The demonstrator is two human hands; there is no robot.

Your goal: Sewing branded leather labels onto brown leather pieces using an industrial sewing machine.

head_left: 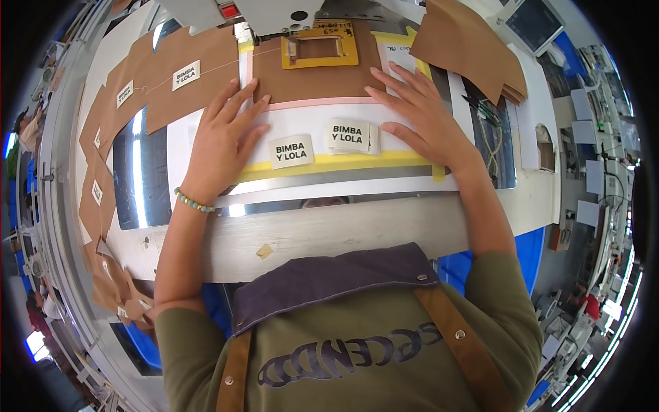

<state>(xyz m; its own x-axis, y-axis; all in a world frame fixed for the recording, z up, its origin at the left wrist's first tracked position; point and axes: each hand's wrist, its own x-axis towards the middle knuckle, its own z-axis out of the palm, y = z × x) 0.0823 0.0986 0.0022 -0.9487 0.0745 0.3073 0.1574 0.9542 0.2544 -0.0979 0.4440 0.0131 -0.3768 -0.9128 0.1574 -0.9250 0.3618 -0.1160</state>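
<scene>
A brown fabric piece lies flat under the sewing machine head, its near edge along a pink strip. A yellow frame sits on it below the machine. My left hand rests with spread fingers, their tips at the piece's left edge. Flat and spread too, my right hand has its fingertips by the right edge. Between my hands, on the white board, lie a single cream label and a small stack of cream labels. Neither hand holds anything.
Brown pieces with labels on them, joined by thread, trail over the table's left side and down its edge. A stack of brown pieces lies at the far right. Thread snips lie right of my right hand, and a monitor stands beyond.
</scene>
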